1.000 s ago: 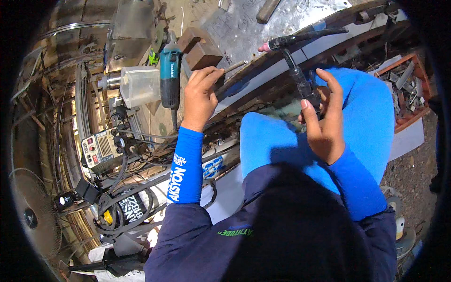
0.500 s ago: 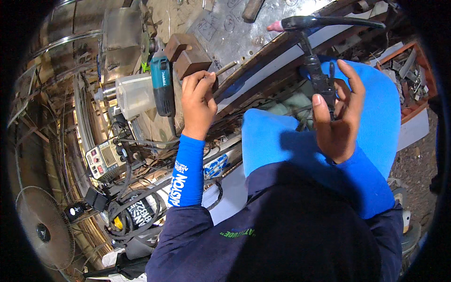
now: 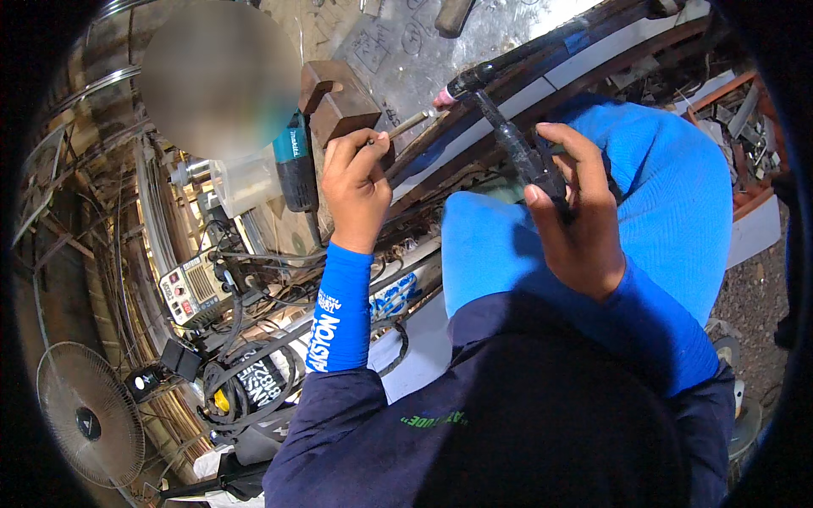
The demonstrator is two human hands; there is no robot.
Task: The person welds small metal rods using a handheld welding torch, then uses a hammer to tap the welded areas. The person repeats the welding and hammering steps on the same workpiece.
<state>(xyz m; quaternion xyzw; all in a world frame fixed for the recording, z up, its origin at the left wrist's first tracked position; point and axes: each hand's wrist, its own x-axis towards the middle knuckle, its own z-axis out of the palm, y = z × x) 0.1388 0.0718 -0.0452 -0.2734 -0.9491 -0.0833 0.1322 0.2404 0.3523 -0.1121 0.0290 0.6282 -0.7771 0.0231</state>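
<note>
A black TIG welding torch with a pink nozzle is held in my right hand, its handle between thumb and fingers. My left hand is closed on a short metal rod that slants up and right along the edge of the metal-topped workbench. The nozzle hangs close to the rod's far end; whether they touch, I cannot tell. Just beyond my left hand stands a brown metal block. Left of that hand lies a teal and black power tool, its upper part hidden by a blurred patch.
A clear plastic container sits left of the power tool. Lower left are a welding machine, coiled black cables and a round fan. A rust-coloured bin of metal scrap stands at right. Blue cloth covers my lap.
My right hand has moved left and slightly down, bringing the torch's nozzle down and left to the rod's end. The torch has tilted. My left hand has hardly moved.
</note>
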